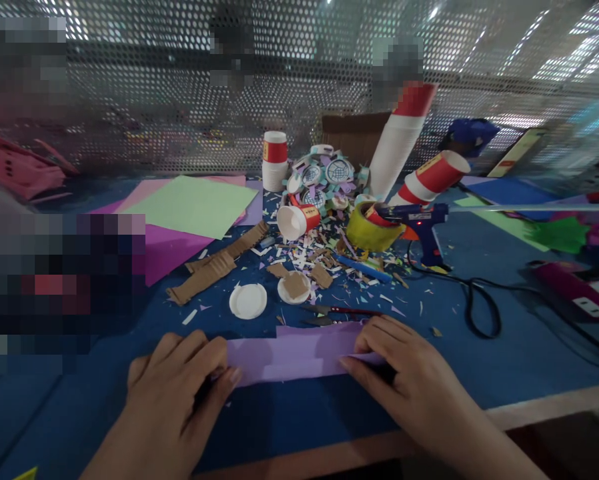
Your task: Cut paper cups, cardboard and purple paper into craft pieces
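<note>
A folded strip of purple paper [289, 358] stretches between my two hands, low over the blue table near its front edge. My left hand [182, 377] pinches its left end between thumb and fingers. At the opposite end, my right hand [399, 363] grips the paper the same way, and its fingers cover that end. Just beyond the strip lie scissors [339, 311] with dark blades. Two small white discs [248, 301] rest past my left hand, and one bears a piece of brown cardboard [295, 285].
Paper scraps [304, 250] litter the middle. A glue gun [422, 223] leans on a yellow tape roll [374, 230], its cord trailing right to a power strip [574, 293]. Stacked paper cups [399, 143] stand behind. Coloured sheets [194, 203] lie left, near a person at the left edge.
</note>
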The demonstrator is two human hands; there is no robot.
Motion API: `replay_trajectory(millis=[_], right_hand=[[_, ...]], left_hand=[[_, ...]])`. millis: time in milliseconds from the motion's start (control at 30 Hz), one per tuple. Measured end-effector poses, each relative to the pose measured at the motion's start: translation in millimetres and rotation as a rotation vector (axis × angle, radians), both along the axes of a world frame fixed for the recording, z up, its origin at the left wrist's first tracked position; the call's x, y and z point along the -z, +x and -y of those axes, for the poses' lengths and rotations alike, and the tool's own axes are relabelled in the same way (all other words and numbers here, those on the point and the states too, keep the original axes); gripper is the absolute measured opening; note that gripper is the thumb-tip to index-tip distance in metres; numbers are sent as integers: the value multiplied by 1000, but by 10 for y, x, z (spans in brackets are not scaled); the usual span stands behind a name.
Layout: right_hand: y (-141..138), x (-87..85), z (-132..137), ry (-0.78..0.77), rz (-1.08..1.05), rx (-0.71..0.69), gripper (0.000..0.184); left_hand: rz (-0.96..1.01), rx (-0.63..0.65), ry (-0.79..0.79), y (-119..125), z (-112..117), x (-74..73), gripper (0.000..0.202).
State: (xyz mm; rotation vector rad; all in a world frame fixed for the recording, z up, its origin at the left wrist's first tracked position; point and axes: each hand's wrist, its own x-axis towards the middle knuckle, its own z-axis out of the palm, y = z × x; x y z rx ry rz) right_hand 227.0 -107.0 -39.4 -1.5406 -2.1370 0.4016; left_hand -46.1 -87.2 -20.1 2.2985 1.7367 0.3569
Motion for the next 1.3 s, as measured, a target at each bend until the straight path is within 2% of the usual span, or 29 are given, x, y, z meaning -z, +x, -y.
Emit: replay_trajectory(millis=[500,733,900,1167,1300], right_hand=[[71,30,104,62,34,94,10],[105,44,129,24,28,120,3],[106,46,153,4,51,115,6],[182,97,232,66,75,94,11],[193,111,243,95,69,69,12]], left_hand=[[-21,10,85,-29,3,39,40],[0,0,78,-29,2,39,43],[-35,26,92,-92,-34,73,39],[-84,-23,-10,-99,-118,-15,35],[-89,-53,78,-129,-42,46,34]])
